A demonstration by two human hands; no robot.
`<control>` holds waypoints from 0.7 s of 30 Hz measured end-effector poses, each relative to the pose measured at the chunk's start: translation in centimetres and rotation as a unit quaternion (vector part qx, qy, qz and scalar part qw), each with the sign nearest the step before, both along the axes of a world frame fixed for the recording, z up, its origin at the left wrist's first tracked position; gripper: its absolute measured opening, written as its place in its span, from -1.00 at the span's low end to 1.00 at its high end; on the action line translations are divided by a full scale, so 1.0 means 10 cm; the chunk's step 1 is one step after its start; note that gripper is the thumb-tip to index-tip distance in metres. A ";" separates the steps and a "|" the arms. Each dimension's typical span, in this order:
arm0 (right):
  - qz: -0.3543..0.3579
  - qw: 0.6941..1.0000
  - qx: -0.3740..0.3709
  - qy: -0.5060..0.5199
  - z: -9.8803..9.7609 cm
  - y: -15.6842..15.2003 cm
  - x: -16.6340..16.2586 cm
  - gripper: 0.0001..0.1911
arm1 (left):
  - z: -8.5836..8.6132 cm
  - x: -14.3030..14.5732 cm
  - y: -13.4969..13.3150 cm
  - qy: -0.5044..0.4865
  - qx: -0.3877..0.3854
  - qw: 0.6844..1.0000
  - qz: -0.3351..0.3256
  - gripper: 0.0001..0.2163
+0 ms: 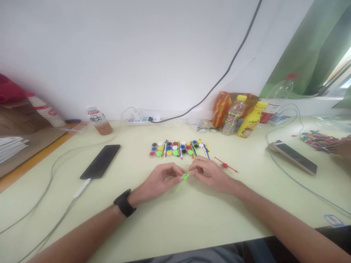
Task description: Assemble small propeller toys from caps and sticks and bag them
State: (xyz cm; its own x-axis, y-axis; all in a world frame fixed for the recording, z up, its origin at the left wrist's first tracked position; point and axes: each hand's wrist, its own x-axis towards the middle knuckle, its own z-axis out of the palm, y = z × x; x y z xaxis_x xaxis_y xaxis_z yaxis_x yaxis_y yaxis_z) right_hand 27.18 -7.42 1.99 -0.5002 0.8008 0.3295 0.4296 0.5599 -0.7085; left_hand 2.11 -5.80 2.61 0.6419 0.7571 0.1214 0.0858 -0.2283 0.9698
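Note:
Over the middle of the table, both hands meet at a small bright green plastic piece (184, 177) with a round hub and a thin arm, partly hidden by fingers. My left hand (160, 179), with a black watch (125, 203) on its wrist, pinches the hub. My right hand (210, 174) has its thumb and forefinger closed on the thin arm. Right of that hand lies a red plastic spinner arrow (225, 166) with a round centre. Just beyond the hands are rows of several small round coloured discs (169, 148), with bundles of thin coloured plastic sticks (178, 149) between them.
A black phone (101, 162) on a cable lies left; another phone (296, 157) lies right. Bottles (100, 121) (233, 116) (251, 119), glasses (207, 129) and a power strip (144, 119) stand or lie toward the wall. A heap of coloured pieces (320, 140) is far right.

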 end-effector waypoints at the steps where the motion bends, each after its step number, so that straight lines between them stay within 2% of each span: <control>1: -0.012 1.000 0.011 0.010 -0.01 0.00 0.00 -0.80 | -0.02 -0.01 0.02 -0.001 -0.006 1.000 0.003 -0.80; 4: -0.063 0.996 0.055 0.044 -0.05 -0.01 0.01 -0.73 | -0.08 -0.02 0.07 -0.003 -0.016 0.999 0.035 -0.77; 6: -0.065 0.995 0.055 0.054 -0.06 -0.02 0.00 -0.68 | -0.11 -0.03 0.09 -0.008 -0.022 0.998 0.051 -0.76; 11: -0.026 0.994 -0.056 0.090 -0.07 -0.09 -0.06 -0.48 | -0.10 -0.05 0.11 -0.017 -0.025 0.997 0.065 -0.76; 14: -0.026 0.986 -0.120 0.116 -0.03 -0.10 -0.07 -0.61 | -0.08 -0.04 0.10 -0.020 -0.026 0.997 0.071 -0.77; 15: -0.003 0.982 -0.148 0.115 -0.02 -0.09 -0.06 -0.59 | -0.08 -0.04 0.10 -0.022 -0.026 0.997 0.073 -0.77; 17: 0.064 0.971 -0.200 0.113 0.01 -0.06 -0.01 -0.36 | -0.08 -0.04 0.10 -0.024 -0.027 0.996 0.080 -0.76; 19: 0.092 0.968 -0.196 0.129 0.05 -0.03 0.04 -0.26 | -0.07 -0.04 0.10 -0.023 -0.025 0.996 0.087 -0.75; 21: 0.042 0.979 -0.140 0.141 0.10 0.01 0.10 -0.31 | -0.08 -0.04 0.10 -0.024 -0.023 0.996 0.087 -0.74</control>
State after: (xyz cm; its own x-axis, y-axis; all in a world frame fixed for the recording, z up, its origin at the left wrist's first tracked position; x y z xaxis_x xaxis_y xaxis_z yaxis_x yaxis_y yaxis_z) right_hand 28.20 -7.34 2.97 -0.4887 0.8393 0.2380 0.1552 0.3521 -0.9230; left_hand 1.71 -4.82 1.83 0.4947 0.8620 0.1108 0.0740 -0.1688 0.9829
